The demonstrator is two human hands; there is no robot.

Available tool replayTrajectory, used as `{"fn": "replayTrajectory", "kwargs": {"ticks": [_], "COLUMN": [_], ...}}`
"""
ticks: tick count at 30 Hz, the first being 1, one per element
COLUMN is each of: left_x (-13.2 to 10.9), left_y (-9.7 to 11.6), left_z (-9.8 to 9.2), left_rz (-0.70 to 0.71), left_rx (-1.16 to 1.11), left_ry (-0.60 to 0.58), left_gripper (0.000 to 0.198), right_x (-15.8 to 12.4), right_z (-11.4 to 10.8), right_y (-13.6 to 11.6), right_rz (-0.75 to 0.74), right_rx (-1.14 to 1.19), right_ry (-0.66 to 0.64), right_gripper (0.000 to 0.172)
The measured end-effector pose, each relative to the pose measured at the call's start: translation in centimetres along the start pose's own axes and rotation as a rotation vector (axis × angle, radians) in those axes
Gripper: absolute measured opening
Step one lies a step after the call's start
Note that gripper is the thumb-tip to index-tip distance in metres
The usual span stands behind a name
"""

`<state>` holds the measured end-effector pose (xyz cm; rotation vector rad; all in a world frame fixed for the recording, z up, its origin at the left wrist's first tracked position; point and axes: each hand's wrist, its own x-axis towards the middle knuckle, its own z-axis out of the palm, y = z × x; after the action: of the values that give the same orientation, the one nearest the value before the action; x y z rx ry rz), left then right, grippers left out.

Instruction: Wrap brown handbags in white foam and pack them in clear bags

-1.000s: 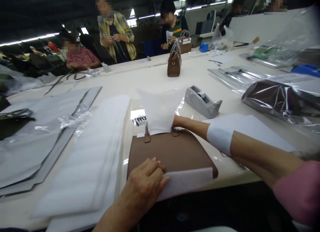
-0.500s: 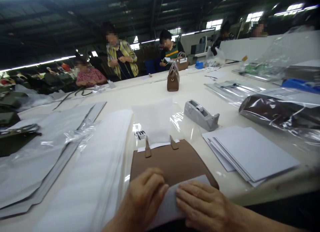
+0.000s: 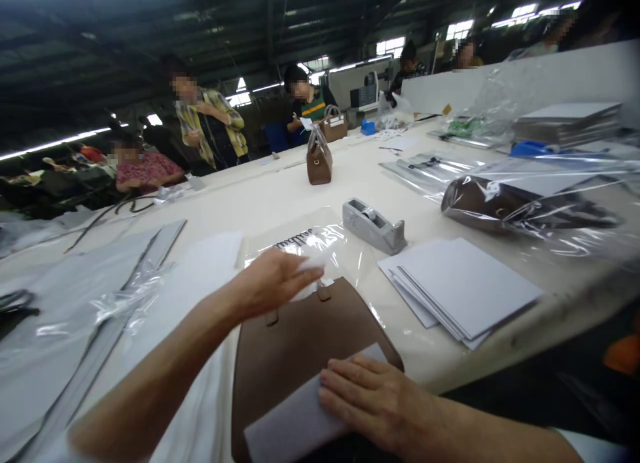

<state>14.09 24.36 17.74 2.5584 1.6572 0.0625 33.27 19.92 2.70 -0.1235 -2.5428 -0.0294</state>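
Observation:
A flat brown leather bag (image 3: 300,343) lies at the near table edge, with a white foam sheet (image 3: 295,420) folded over its near end. My right hand (image 3: 373,400) lies flat on that sheet, fingers stretched out. My left hand (image 3: 273,283) reaches over the bag's far end, fingers closed around white foam padding (image 3: 313,263) by the two strap tabs. The padding sits inside a clear plastic sleeve (image 3: 320,243).
A grey tape dispenser (image 3: 373,226) and a stack of white cards (image 3: 460,290) lie right of the bag. Foam sheets (image 3: 200,276) and grey plastic bags (image 3: 95,296) lie left. A wrapped brown bag (image 3: 520,206) sits far right, an upright brown handbag (image 3: 319,160) mid-table. Several people stand opposite.
My left hand left the white sheet and reached forward to the padding at the bag's far end. My right hand stays on the sheet. The camera swung right.

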Motion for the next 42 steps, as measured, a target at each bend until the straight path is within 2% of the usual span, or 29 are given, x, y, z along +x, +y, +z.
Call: {"fn": "replayTrajectory", "kwargs": {"ticks": [1, 2, 5, 8, 10, 12, 16, 22, 26, 30, 33, 38, 42], "left_x": [-1.8, -3.5, -7.1, -8.2, -8.3, -8.2, -7.7, -6.4, -6.2, -6.4, -6.5, -7.0, -6.9], "left_y": [0.9, 1.8, 3.4, 3.6, 3.3, 3.2, 4.2, 5.6, 6.0, 6.4, 6.6, 6.7, 7.1], "left_z": [1.3, 2.7, 7.3, 10.8, 11.9, 12.3, 12.2, 11.9, 13.0, 14.8, 15.2, 15.2, 15.1], "left_rz": [0.101, 0.181, 0.318, 0.315, 0.271, 0.235, 0.162, 0.224, 0.292, 0.240, 0.221, 0.221, 0.161], "left_rx": [-0.016, -0.006, 0.089, 0.186, 0.203, 0.217, 0.335, 0.319, 0.329, 0.352, 0.391, 0.427, 0.441], "left_ry": [0.020, 0.091, 0.221, 0.363, 0.396, 0.381, 0.379, 0.544, 0.607, 0.629, 0.616, 0.576, 0.526], "left_gripper": [0.036, 0.028, 0.039, 0.038, 0.038, 0.039, 0.035, 0.023, 0.026, 0.030, 0.030, 0.033, 0.036], "right_x": [-0.1, -0.2, -0.2, -0.1, -0.4, -1.3, -3.9, -4.7, -4.4, -4.3, -4.2, -4.6, -4.9], "right_z": [0.3, 0.6, 1.8, 2.2, 1.8, 1.3, 1.2, 2.2, 2.2, 2.4, 2.7, 3.6, 4.1], "right_y": [-0.1, -0.2, -0.3, 0.0, 0.5, 1.1, 1.7, 1.9, 1.9, 2.1, 2.3, 2.4, 2.5], "right_rz": [0.008, 0.022, 0.050, 0.035, -0.012, -0.023, 0.097, 0.119, 0.174, 0.231, 0.269, 0.350, 0.421], "right_rx": [0.021, 0.043, 0.097, 0.105, 0.060, -0.035, -0.167, -0.114, -0.070, -0.050, -0.025, 0.036, 0.045], "right_ry": [0.001, 0.019, 0.126, 0.174, 0.185, 0.243, 0.393, 0.388, 0.398, 0.438, 0.510, 0.543, 0.593], "right_gripper": [0.035, 0.034, 0.024, 0.011, 0.008, 0.011, 0.026, 0.036, 0.028, 0.023, 0.024, 0.041, 0.064]}}
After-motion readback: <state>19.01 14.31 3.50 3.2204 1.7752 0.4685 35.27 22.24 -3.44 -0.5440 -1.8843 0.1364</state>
